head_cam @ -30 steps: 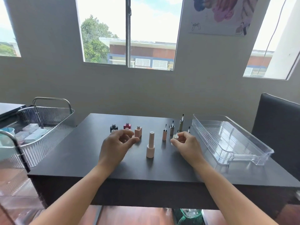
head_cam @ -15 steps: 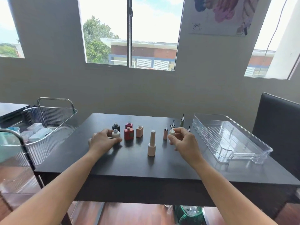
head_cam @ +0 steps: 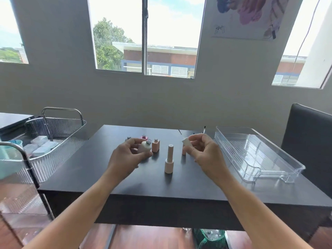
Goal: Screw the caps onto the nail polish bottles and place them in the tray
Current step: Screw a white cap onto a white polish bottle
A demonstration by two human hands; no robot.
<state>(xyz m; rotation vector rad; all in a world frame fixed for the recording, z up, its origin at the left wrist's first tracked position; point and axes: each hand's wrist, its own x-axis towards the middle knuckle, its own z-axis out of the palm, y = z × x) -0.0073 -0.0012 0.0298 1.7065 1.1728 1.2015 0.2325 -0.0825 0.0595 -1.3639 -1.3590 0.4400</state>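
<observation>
My left hand (head_cam: 128,158) holds a small white nail polish bottle (head_cam: 145,146) lifted off the dark table (head_cam: 161,184), its neck uncapped. My right hand (head_cam: 204,153) holds a white cap (head_cam: 186,142) tilted toward the bottle, a short gap apart. A tall capped pink bottle (head_cam: 169,161) stands between my hands. Behind it stand an uncapped peach bottle (head_cam: 155,145), a red bottle (head_cam: 144,136) and a dark bottle (head_cam: 128,138), partly hidden by my left hand. A pink cap (head_cam: 183,151) peeks out beside my right hand. The clear tray (head_cam: 258,155) lies empty at the right.
A brush cap (head_cam: 204,129) stands at the table's back behind my right hand. A ribbed clear cart (head_cam: 53,133) with metal handles and small boxes stands at the left. A dark chair back (head_cam: 309,141) rises at the right, beyond the tray.
My left hand picked the white bottle off the table and brought it rightward. My right hand lifted the white cap and turned it toward the bottle.
</observation>
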